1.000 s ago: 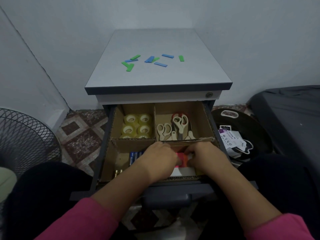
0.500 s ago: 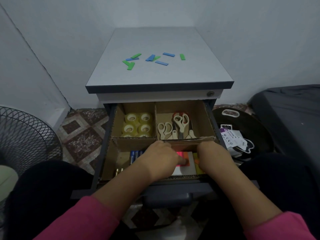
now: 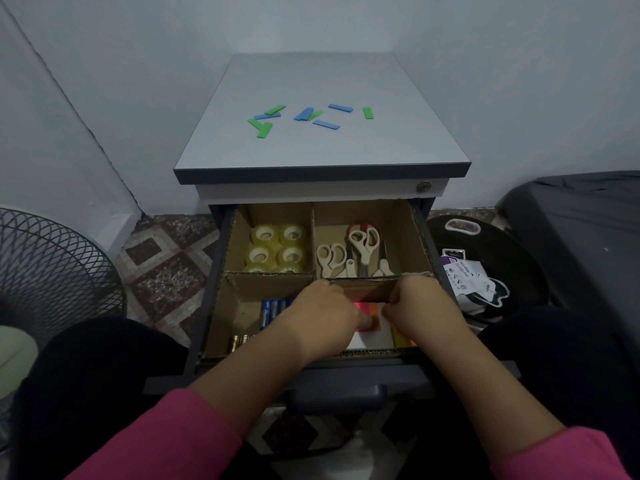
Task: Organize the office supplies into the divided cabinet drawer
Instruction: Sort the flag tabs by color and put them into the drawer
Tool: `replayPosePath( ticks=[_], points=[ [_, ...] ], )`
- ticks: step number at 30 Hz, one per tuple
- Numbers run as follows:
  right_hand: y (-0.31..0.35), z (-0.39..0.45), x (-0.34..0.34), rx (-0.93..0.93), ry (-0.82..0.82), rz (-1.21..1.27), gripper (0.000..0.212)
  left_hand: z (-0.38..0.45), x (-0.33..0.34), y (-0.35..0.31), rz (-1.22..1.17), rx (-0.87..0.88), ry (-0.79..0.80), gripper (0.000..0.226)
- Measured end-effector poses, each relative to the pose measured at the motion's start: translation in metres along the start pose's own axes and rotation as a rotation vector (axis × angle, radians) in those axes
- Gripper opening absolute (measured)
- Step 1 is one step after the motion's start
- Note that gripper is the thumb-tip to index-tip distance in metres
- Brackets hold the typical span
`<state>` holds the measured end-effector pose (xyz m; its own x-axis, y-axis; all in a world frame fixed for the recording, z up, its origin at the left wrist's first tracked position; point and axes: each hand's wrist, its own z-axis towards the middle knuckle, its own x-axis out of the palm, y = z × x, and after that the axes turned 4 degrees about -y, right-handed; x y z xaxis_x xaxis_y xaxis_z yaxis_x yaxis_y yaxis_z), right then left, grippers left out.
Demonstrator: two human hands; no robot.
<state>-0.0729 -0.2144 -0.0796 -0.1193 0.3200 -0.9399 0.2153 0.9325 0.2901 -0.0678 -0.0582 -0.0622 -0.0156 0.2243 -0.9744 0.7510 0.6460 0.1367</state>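
Observation:
The cabinet drawer (image 3: 221, 258) is pulled open, split by cardboard dividers. Tape rolls (image 3: 277, 247) fill the back left compartment and scissors (image 3: 360, 247) lie in the back right. Blue batteries (image 3: 273, 308) show in the front left. Both hands are in the front right compartment. My left hand (image 3: 322, 317) pinches a pink and orange sticky note pad (image 3: 369, 311) with its thumb on top. My right hand (image 3: 419, 306) has curled fingers at the pad's right edge. A white pad (image 3: 370, 339) lies under it. Blue and green strips (image 3: 308, 114) are scattered on the cabinet top (image 3: 346, 150).
A wire fan guard (image 3: 52, 271) stands on the floor at the left. A black round object (image 3: 512, 258) with white packets (image 3: 464, 275) on it lies right of the drawer, beside a dark covered surface (image 3: 581, 230). My knees flank the drawer front.
My hands have drawn slightly apart over the sticky note pad, the right hand shifting right and toward the divider. The pad now shows between them.

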Motion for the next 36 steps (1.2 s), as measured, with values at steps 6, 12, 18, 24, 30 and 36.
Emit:
replayPosePath(
  ticks=[6,12,18,24,30,36],
  points=[
    [-0.004,0.002,0.0,0.002,0.018,-0.043,0.01,0.0,0.0,0.0,-0.003,0.002,-0.002,0.054],
    [-0.004,0.003,0.004,-0.003,0.033,-0.105,0.009,0.0,0.001,0.001,-0.009,0.001,-0.009,0.055],
    [0.0,0.003,0.005,0.001,0.061,-0.134,0.007,0.0,0.001,0.0,-0.002,0.001,-0.008,0.056],
    [0.002,0.001,0.004,0.023,0.059,-0.108,0.009,0.0,0.0,0.001,-0.002,0.007,-0.014,0.055],
    [-0.002,-0.002,-0.008,0.029,-0.007,-0.051,0.022,0.001,0.0,0.001,0.009,0.005,0.006,0.054],
    [0.002,0.013,-0.003,0.221,0.238,0.122,0.011,0.0,0.0,0.001,-0.011,0.003,-0.004,0.051]
  ],
)
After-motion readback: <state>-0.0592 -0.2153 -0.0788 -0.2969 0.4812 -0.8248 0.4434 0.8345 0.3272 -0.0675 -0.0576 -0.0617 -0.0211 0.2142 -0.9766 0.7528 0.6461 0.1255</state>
